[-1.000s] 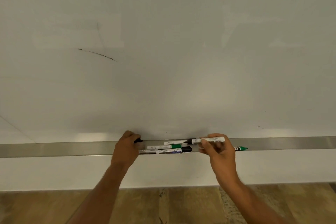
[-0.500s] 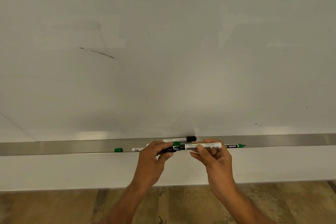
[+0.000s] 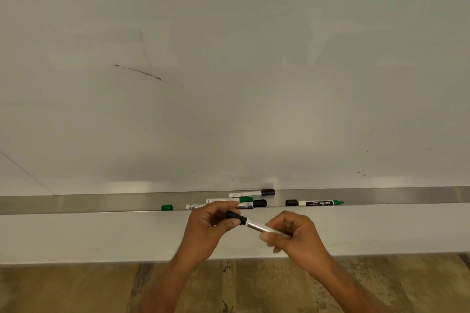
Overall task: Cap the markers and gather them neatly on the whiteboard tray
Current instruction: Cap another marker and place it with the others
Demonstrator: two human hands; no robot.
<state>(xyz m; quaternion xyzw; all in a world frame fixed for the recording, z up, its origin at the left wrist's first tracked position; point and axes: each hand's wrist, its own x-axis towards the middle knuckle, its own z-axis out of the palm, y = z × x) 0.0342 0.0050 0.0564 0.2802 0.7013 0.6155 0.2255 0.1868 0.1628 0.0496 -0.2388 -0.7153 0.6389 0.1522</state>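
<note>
Both hands have dropped away from the tray since half a second ago and now work in front of the white ledge below it, the marker between them tilted instead of level. Only the head view shows this. The left hand (image 3: 208, 231) pinches a black cap (image 3: 233, 215) at the upper-left end of the held marker (image 3: 262, 226), while the right hand (image 3: 295, 236) is closed around the lower-right end of its pale barrel; whether the cap is fully seated cannot be told.

Behind the hands, the metal tray (image 3: 76, 202) runs across the frame under the whiteboard (image 3: 229, 58). On it lie a black-capped marker (image 3: 251, 193) at the back, a green-banded marker (image 3: 229, 200) just in front of it, and another black-capped marker (image 3: 250, 204) nearest the edge, its left part hidden by the left hand's fingers. These three sit close together. A loose green cap (image 3: 167, 207) rests well to their left. To their right, apart from the group, lies a green marker (image 3: 315, 203) with a bare green tip pointing right and a black piece at its left end. A dark stroke (image 3: 140, 72) marks the board. Wooden floor (image 3: 76, 290) shows beneath.
</note>
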